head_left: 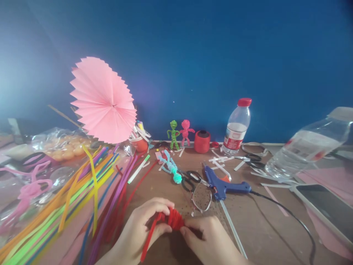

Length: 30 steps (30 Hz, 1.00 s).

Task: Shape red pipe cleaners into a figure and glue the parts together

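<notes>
Between my two hands is a tight coil of red pipe cleaner (175,219), low over the front of the brown table. My left hand (146,224) pinches its left side with thumb and fingers, and a loose red end hangs down across that hand. On the coil's right side, the thumb and forefinger of my right hand (208,235) are closed; the remaining fingers curl under. Just beyond lie a light blue pipe-cleaner figure (171,168), black-handled scissors (190,180) and a pair of glasses (202,198).
Colourful pipe cleaners (82,184) spread over the left side. A blue glue gun (223,184) with a cord lies right, near a phone (328,211) and two water bottles, one upright (235,129), one tilted (306,147). Green (173,135) and pink figures (185,132) stand by the wall.
</notes>
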Motion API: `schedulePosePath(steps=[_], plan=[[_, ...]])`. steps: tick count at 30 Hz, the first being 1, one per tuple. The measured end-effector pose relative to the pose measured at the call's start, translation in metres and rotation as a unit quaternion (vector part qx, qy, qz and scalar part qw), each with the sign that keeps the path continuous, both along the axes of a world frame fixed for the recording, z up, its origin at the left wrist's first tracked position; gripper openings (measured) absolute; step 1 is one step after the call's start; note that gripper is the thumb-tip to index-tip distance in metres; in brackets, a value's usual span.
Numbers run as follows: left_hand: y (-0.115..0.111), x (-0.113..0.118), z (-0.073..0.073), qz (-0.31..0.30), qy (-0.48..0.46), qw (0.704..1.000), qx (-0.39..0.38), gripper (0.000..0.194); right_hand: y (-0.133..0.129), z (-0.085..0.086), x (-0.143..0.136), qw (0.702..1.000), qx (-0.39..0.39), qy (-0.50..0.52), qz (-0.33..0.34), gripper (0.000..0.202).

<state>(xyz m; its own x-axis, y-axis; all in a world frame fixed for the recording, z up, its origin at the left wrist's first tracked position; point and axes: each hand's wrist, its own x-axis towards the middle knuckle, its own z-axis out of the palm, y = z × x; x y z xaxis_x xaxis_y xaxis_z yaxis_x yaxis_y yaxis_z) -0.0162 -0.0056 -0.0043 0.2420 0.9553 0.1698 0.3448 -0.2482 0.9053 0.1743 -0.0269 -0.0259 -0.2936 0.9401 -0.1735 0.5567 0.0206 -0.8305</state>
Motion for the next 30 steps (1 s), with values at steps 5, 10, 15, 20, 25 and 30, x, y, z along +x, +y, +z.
schedulePosePath(steps=[5, 10, 15, 20, 25, 30], plan=[[0.002, -0.002, 0.0, -0.02, 0.036, 0.998, -0.04, 0.035, -0.002, 0.0, 0.002, 0.997, 0.063, -0.025, 0.034, 0.025], [0.003, -0.005, 0.009, -0.073, -0.006, 0.99, -0.118, 0.029, -0.005, 0.001, 0.005, 0.979, 0.195, -0.019, 0.061, 0.026], [0.002, -0.006, 0.016, -0.117, 0.024, 0.99, -0.072, 0.034, -0.008, 0.002, 0.006, 0.966, 0.252, -0.017, 0.052, 0.028], [-0.001, -0.008, 0.017, -0.123, 0.059, 0.99, -0.048, 0.033, -0.01, 0.005, 0.005, 0.974, 0.223, -0.005, 0.038, 0.025], [0.0, -0.007, 0.021, -0.106, 0.072, 0.991, -0.049, 0.023, -0.01, 0.007, 0.005, 0.982, 0.184, -0.022, 0.029, 0.025], [0.001, -0.004, 0.023, -0.114, 0.061, 0.989, -0.076, 0.024, -0.012, 0.008, 0.005, 0.982, 0.184, -0.022, 0.022, 0.025]])
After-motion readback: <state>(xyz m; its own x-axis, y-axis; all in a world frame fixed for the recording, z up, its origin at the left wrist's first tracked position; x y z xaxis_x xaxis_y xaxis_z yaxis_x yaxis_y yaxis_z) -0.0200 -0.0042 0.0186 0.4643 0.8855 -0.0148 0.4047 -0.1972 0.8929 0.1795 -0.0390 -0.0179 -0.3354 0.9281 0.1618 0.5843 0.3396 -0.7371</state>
